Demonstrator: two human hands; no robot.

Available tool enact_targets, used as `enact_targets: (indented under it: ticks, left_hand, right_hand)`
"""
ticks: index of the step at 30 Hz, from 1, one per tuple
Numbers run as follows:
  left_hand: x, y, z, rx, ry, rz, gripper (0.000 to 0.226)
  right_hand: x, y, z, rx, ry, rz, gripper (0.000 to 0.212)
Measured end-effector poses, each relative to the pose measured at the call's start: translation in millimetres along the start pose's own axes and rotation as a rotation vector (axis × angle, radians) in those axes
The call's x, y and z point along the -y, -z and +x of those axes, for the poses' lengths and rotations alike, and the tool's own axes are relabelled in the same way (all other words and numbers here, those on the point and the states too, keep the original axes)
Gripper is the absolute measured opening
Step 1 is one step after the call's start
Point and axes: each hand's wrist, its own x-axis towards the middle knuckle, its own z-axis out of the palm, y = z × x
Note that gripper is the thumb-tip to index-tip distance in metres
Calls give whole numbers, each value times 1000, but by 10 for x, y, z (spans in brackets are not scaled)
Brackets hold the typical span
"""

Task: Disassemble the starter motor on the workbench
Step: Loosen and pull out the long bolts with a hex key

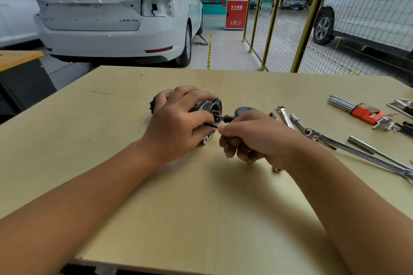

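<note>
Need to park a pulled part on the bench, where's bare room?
Bare board left of the left hand and starter motor, and the wide near strip between the forearms. Crowded to the right: wrench, ratchet and hex key set past the right hand.

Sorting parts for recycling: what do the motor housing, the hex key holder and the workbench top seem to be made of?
Motor housing: dark grey metal, dull cast look. Hex key holder: orange, probably plastic; keys shiny steel. Workbench top: pale matte board, likely wood or laminate.

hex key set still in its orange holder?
Yes, the hex key set sits bundled in its orange holder on the workbench, right of both hands.
</note>
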Motion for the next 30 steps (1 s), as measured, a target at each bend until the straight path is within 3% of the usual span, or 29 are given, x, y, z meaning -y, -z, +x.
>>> enact_targets:
  ticks: [3,8,11,15,18,23,30]
  left_hand:
    - [48,6,-7,50,10,-38,19]
    - [272,95,-17,109,203,-194,73]
    - [479,158,-46,75,292,-282,74]
    - [640,138,-126,179,377,-295,71]
    - [677,85,-127,185,405,-303,65]
    - [691,62,-120,193,423,-361,60]
    - [713,53,-132,296,578,-315,84]
  right_hand:
    - [-47,-67,15,-30,53,22,31]
    - [-63,-120,29,-221,173,-97,25]
    - [-59,-144,35,-354,276,-269,26]
    - [-67,-187,56,-422,320,-274,30]
    - [-69,-208,70,-409,304,-258,37]
    - [-67,-201,86,-369,275,-215,29]
    - [-80,-175,73,-432,315,-326,30]
